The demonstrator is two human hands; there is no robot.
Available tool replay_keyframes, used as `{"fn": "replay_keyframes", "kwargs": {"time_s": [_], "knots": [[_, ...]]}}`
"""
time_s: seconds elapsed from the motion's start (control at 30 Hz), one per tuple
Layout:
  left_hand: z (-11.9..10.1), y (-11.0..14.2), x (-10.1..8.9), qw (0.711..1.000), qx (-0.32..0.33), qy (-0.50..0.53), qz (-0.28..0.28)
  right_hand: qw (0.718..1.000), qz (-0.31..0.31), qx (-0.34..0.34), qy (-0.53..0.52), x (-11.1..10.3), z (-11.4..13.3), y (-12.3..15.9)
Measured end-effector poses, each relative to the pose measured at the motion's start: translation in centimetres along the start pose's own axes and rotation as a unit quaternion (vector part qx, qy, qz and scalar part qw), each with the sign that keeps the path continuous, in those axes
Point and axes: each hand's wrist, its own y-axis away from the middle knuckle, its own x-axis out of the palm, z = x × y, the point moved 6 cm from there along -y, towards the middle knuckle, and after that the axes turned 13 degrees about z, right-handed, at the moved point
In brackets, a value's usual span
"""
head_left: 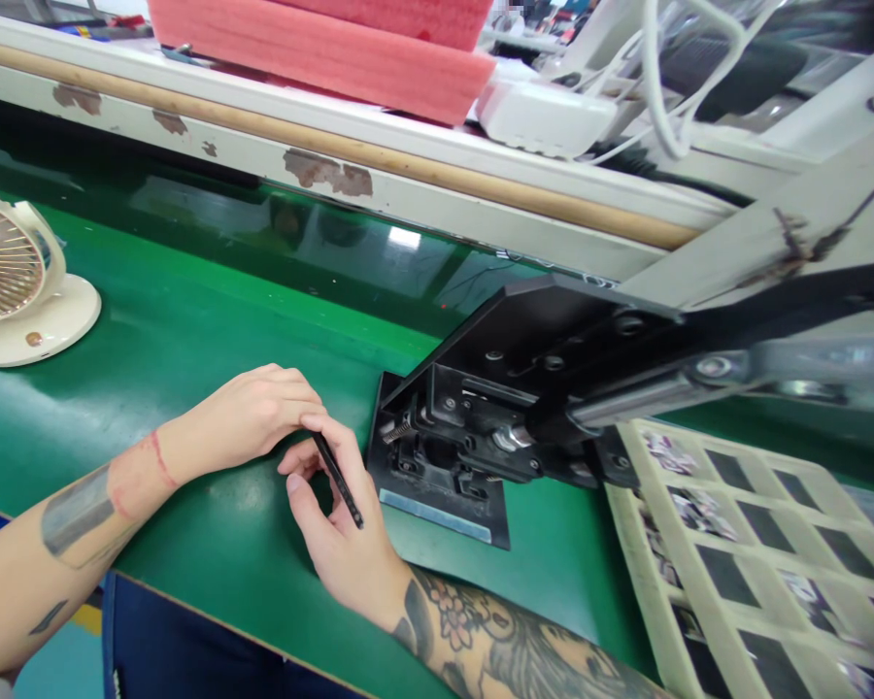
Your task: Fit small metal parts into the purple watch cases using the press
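The person's right hand [346, 544] is pinching a slim black strip [339, 481] in a closed grip, just beside a black metal press fixture [444, 427]. The left hand [248, 422] is resting loosely curled above the green surface [189, 320], and I cannot tell whether its grip holds anything.

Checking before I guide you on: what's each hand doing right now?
Left hand: curled closed, holding nothing visible.
Right hand: closed, pinching a thin black strip.

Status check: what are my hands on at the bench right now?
Right hand pinching thin black strip. Left hand curled beside it. Black metal jig close by.
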Motion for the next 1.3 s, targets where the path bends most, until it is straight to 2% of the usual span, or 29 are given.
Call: {"fn": "replay_keyframes", "kwargs": {"time_s": [0.13,0.4,0.63,0.87,1.03,1.17,1.3], "knots": [[-0.1,0.1,0.0,1.000,0.003,-0.026,-0.013,1.000,-0.005,0.011,0.028,-0.1,0.1,0.0],[0.0,0.1,0.3,1.000,0.007,-0.003,0.003,0.999,-0.006,-0.005,-0.050,0.2,-0.4,0.2],[-0.2,0.1,0.1,0.999,0.004,-0.023,-0.025,0.999,-0.012,-0.005,0.039,-0.1,0.3,0.0],[-0.2,0.0,0.1,1.000,0.002,-0.008,-0.008,0.999,-0.018,-0.011,-0.031,0.2,-0.3,0.1],[0.0,0.1,0.3,1.000,0.005,0.002,0.002,0.999,-0.001,0.001,-0.045,0.3,-0.6,0.2],[0.0,0.1,0.4,1.000,0.009,-0.010,-0.005,1.000,0.004,-0.018,0.003,0.0,0.2,-0.1],[-0.2,0.1,0.4,0.999,0.008,-0.036,-0.009,0.999,0.024,0.002,0.047,0.0,0.6,-0.1]]}}
